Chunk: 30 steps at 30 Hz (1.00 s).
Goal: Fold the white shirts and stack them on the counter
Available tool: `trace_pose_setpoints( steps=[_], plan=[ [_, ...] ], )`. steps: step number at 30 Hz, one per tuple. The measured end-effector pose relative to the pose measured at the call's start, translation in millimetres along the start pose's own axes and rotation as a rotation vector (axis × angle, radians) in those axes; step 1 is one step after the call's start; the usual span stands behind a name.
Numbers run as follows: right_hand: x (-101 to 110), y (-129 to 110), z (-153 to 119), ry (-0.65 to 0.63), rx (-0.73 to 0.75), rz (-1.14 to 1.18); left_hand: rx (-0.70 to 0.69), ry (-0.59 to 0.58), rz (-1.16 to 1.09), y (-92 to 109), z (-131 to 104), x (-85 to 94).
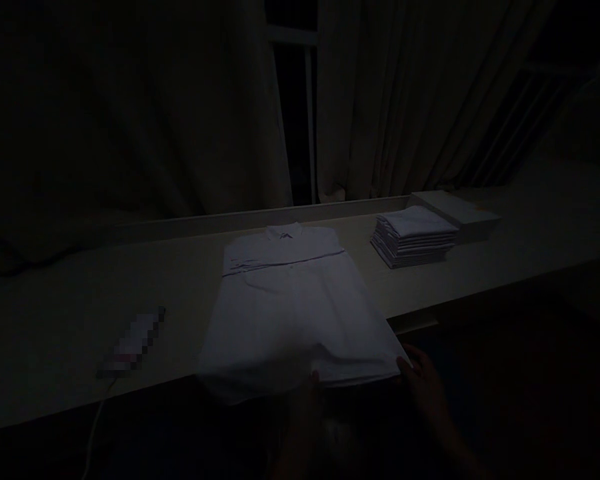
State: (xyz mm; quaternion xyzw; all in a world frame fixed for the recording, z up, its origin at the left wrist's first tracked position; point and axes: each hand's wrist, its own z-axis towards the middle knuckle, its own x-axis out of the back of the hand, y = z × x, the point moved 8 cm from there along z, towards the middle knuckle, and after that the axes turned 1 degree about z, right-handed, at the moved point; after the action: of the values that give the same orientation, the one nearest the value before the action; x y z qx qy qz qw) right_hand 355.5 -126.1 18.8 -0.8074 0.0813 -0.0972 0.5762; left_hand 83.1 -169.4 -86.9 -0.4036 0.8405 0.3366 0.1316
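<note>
A light-coloured collared shirt (300, 307) lies front up on the table, its collar toward the back. A fold runs across its upper part, and its lower end hangs past the table's front edge. At the right corner of the hem, my right hand (424, 381) is closed on the cloth, thumb on top and fingers beneath. My left hand (307, 400) is at the middle of the hem, blurred and dark. Its thumb rests over the cloth edge in a grip, while its other fingers are hidden.
A neat stack of folded light cloth (414, 237) stands at the back right, beside a pale box (457, 212). On the left lies a blurred-out phone-like device (133, 341) with a white cable (96, 423). Curtains (405, 100) hang behind the table (190, 267). The scene is very dark.
</note>
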Motion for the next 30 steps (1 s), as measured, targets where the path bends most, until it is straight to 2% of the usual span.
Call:
trace_pose_setpoints(
  steps=[3, 6, 10, 14, 19, 23, 25, 27, 30],
  plan=[
    [-1.7, 2.0, 3.6, -0.026, 0.038, -0.078, -0.046, 0.116, 0.056, 4.0, -10.1, 20.5],
    [-5.4, 5.9, 9.3, -0.025, 0.121, -0.217, -0.062, 0.178, 0.068, 2.3, -14.5, 31.1],
    [-9.6, 10.2, 14.8, -0.016, 0.198, -0.403, -0.094, 0.2, 0.028, 4.2, -5.2, 34.1],
    [-9.0, 10.9, 17.2, -0.029, 0.16, -0.422, -0.146, 0.231, -0.092, 21.8, 8.0, 45.1],
    [-3.0, 8.8, 17.7, -0.065, 0.049, -0.295, -0.191, 0.295, -0.195, 54.4, 12.1, 82.6],
    [4.9, 4.6, 16.8, -0.058, -0.045, -0.214, -0.316, 0.333, -0.319, 83.4, 5.3, 120.3],
    [8.2, 2.5, 16.4, -0.048, -0.087, -0.182, -0.364, 0.387, -0.37, 92.4, 0.3, 134.2],
    [9.2, 0.1, 16.2, -0.057, -0.113, -0.131, -0.417, 0.454, -0.287, 100.9, -7.4, 140.3],
    [11.3, -6.3, 15.9, -0.077, -0.11, -0.069, -0.574, 0.502, 0.129, 122.1, -30.6, 133.3]
  ],
)
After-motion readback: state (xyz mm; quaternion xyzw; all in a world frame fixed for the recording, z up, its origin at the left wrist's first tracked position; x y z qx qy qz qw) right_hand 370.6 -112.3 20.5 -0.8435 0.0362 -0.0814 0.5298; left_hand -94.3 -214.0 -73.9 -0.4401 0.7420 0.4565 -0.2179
